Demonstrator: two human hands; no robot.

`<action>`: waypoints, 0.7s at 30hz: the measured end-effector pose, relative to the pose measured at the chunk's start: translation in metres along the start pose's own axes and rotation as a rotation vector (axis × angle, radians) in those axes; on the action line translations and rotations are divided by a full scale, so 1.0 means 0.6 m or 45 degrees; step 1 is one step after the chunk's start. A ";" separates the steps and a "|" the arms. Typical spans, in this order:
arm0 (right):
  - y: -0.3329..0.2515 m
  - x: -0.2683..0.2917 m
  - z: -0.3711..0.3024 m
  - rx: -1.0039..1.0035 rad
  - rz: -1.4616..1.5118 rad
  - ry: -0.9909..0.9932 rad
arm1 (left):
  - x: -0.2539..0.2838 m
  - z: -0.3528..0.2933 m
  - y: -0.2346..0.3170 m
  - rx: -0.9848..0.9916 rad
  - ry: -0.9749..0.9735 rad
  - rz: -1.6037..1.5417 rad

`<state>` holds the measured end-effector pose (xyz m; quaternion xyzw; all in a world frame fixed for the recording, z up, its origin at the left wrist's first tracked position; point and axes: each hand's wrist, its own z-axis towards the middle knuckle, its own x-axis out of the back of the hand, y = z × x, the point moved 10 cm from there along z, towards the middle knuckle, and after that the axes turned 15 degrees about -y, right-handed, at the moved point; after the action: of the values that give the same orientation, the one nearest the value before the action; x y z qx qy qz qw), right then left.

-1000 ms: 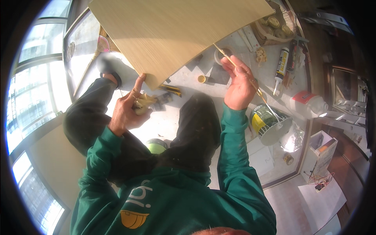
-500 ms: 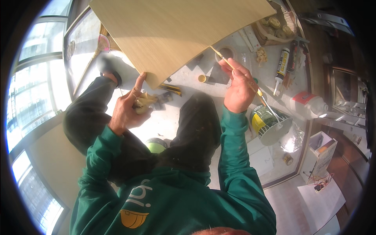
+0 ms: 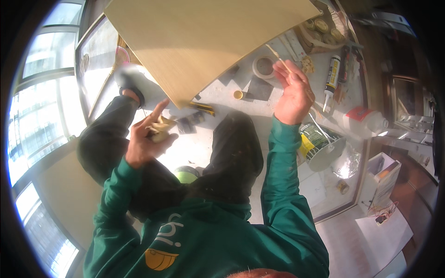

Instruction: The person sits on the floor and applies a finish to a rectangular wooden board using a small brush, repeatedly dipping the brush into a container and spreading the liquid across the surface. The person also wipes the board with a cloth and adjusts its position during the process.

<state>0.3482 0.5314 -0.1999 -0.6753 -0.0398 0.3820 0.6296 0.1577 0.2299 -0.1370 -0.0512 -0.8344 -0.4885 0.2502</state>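
Observation:
A large light wood-grain board [image 3: 204,41] fills the top of the view, one corner pointing down between my hands. My left hand [image 3: 141,144] is closed around a crumpled yellowish cloth [image 3: 161,127], its index finger reaching up beside that corner; whether the fingertip touches the board is unclear. Right of the board, my right hand [image 3: 295,98] pinches a thin paintbrush [image 3: 277,54] with a pale tip. The brush tip is up near the board's right edge, apparently apart from it. Part of its handle is hidden by the hand.
Below my right hand stands a green-and-yellow paint can [image 3: 320,146]. Further right lie a sealant cartridge [image 3: 332,81] and a clear bottle [image 3: 364,121]. A tape roll [image 3: 264,67], small yellow cup [image 3: 238,95] and yellow-black utility knife [image 3: 203,108] rest on the floor past my knees.
My right hand has moved up and right, carrying the paintbrush away from the board's edge. My left hand has drawn slightly left and down from the corner with the cloth.

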 end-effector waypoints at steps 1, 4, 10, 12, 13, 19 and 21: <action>-0.007 0.012 -0.003 0.035 0.029 0.001 | 0.007 -0.007 -0.006 0.030 0.002 -0.124; -0.022 0.030 -0.043 0.075 0.131 0.029 | 0.056 -0.010 0.004 0.105 -0.010 -0.665; 0.061 0.055 -0.147 -0.242 0.216 0.229 | 0.118 0.085 0.191 -0.168 0.183 -0.294; 0.085 0.053 -0.172 -0.284 0.255 0.232 | 0.118 0.131 0.242 -0.341 0.112 0.319; 0.090 0.049 -0.182 -0.328 0.223 0.253 | 0.096 0.142 0.297 -0.689 0.207 0.663; 0.113 0.076 -0.206 -0.401 0.142 0.273 | -0.034 0.278 0.314 -1.166 0.107 1.343; 0.110 0.094 -0.209 -0.388 0.121 0.299 | -0.067 0.293 0.302 -1.182 0.046 1.477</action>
<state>0.4304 0.4453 -0.2950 -0.8037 0.0083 0.3195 0.5018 0.1878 0.4781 -0.0823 -0.5761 -0.3768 -0.5811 0.4342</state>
